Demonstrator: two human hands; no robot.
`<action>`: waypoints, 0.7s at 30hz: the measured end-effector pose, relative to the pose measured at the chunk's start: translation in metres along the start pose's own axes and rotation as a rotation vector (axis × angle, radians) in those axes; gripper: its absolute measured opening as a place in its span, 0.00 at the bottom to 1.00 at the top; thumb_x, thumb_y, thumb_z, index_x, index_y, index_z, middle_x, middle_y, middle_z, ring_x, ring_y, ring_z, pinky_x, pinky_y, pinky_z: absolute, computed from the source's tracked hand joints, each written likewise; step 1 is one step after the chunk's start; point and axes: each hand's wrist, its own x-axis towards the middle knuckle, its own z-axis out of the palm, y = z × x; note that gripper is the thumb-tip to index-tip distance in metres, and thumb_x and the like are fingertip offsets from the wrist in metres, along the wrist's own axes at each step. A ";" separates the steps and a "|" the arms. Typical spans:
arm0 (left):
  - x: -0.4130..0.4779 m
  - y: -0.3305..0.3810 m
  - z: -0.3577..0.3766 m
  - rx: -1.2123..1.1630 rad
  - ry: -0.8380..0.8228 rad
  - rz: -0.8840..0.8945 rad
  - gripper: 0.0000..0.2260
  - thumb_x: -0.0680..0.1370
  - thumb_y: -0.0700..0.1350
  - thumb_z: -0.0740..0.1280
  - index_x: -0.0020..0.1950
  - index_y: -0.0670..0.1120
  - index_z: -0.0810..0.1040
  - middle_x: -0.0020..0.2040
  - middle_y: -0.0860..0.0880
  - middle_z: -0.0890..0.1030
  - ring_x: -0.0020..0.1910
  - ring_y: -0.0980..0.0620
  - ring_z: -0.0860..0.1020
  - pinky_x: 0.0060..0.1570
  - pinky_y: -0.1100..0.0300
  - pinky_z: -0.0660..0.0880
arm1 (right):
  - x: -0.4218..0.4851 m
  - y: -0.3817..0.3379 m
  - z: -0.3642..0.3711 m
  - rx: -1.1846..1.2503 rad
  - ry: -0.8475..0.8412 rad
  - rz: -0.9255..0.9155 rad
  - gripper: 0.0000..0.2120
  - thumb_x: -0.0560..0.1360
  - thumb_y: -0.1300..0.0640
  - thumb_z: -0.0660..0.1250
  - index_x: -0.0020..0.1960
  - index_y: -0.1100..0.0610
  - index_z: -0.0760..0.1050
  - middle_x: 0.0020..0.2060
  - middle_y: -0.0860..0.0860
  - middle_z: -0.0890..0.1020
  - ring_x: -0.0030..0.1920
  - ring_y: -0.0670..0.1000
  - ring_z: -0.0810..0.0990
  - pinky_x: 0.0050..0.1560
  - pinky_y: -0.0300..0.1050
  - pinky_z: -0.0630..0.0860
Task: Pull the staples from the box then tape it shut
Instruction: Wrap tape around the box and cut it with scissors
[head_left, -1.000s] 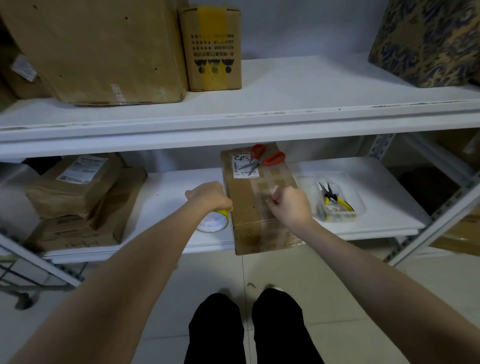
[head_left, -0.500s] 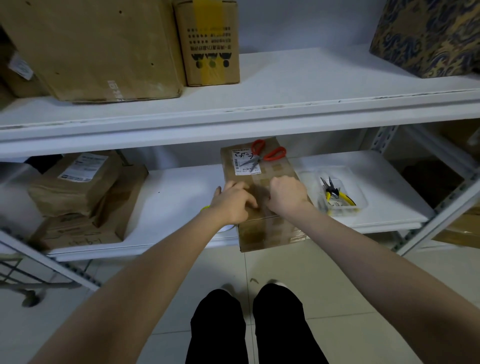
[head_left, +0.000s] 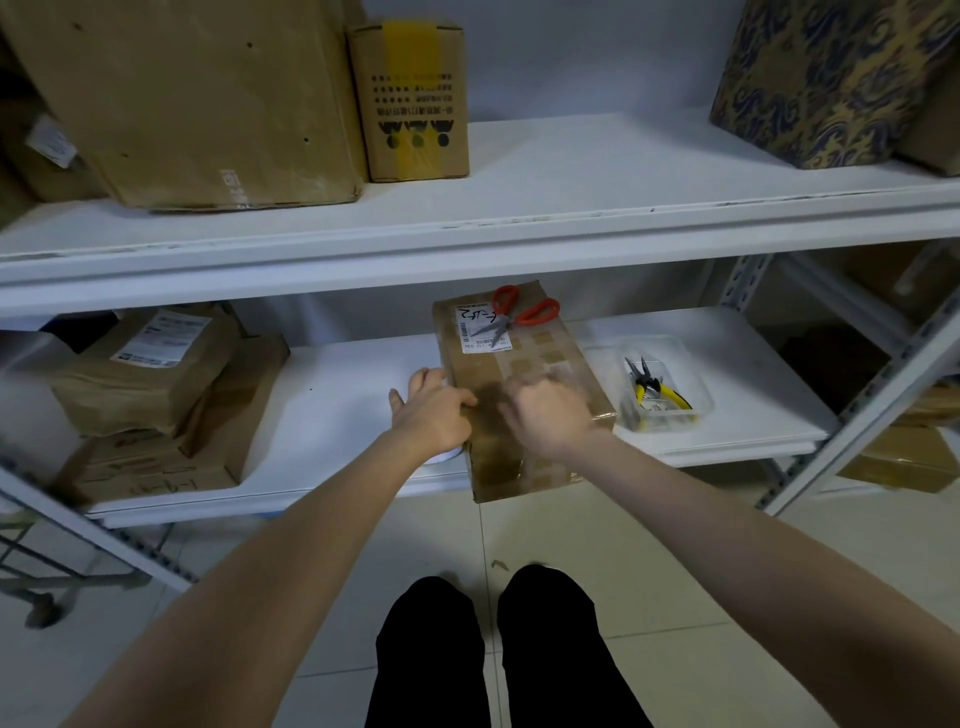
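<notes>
1. Just right of the box (head_left: 540, 358), a clear tray (head_left: 681, 364) holds yellow-handled pliers (head_left: 652, 389).
2. The box lies on the lower shelf (head_left: 337, 405), its near end overhanging the front edge. Red scissors (head_left: 511, 319) rest on its far end.
3. The left hand (head_left: 434, 410) lies against the box's left edge, fingers spread, thumb on top. A tape roll (head_left: 448, 455) shows under the wrist.
4. The right hand (head_left: 550, 413) sits on the box top, fingers curled and blurred. I cannot tell whether it pinches anything.

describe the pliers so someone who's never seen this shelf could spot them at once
On the lower white shelf, just right of the brown box overhanging its front edge, stands a clear plastic tray. The pliers lie inside it. Their yellow-and-black handles set them apart from the red-handled scissors, which lie on top of the box.
</notes>
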 end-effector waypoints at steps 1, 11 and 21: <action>-0.002 0.001 0.001 0.007 -0.016 -0.001 0.20 0.77 0.41 0.60 0.66 0.57 0.74 0.75 0.46 0.57 0.76 0.45 0.47 0.72 0.36 0.46 | -0.006 -0.005 0.010 0.009 -0.039 -0.041 0.19 0.81 0.47 0.53 0.64 0.56 0.71 0.61 0.54 0.77 0.59 0.56 0.77 0.58 0.49 0.71; -0.007 0.007 0.007 -0.036 -0.038 -0.047 0.12 0.77 0.42 0.56 0.49 0.53 0.78 0.55 0.52 0.78 0.62 0.47 0.72 0.70 0.33 0.41 | -0.014 0.028 0.011 -0.366 -0.234 0.024 0.32 0.80 0.38 0.45 0.77 0.57 0.53 0.77 0.51 0.56 0.77 0.53 0.51 0.74 0.60 0.42; -0.008 0.003 0.017 -0.586 0.148 -0.210 0.09 0.72 0.38 0.64 0.50 0.48 0.73 0.53 0.46 0.77 0.54 0.45 0.76 0.48 0.59 0.72 | -0.009 -0.006 0.019 0.098 -0.003 0.043 0.18 0.80 0.48 0.53 0.62 0.55 0.74 0.64 0.52 0.75 0.65 0.54 0.73 0.66 0.52 0.60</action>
